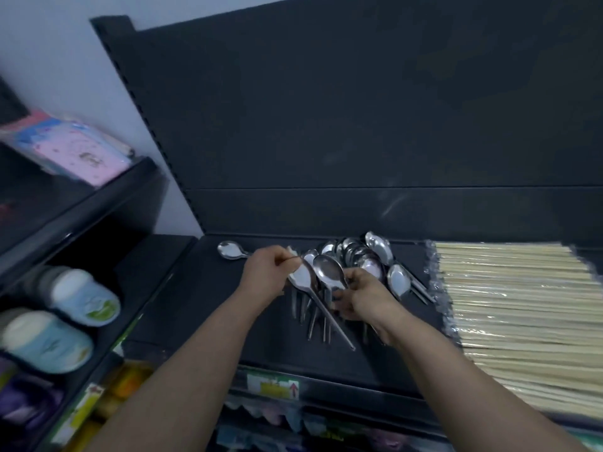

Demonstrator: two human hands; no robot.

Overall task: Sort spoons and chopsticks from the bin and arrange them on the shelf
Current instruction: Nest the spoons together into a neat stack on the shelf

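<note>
A pile of steel spoons [357,256] lies on the black shelf [208,308], bowls toward the back wall. My left hand [267,272] pinches something thin at the left edge of the pile, beside a pale spoon bowl [301,275]. My right hand [365,296] grips spoon handles, and one spoon [329,270] sticks up from it, bowl upward. A long handle [336,324] slants toward the front. One lone spoon [228,249] lies apart at the left. Wrapped bundles of pale chopsticks [509,308] fill the shelf's right side.
A price label [274,386] sits on the shelf's front rail. On a neighbouring rack to the left stand blue-and-white containers [85,298] and, higher, a pink packet [81,151]. More packaged goods show on the shelf below.
</note>
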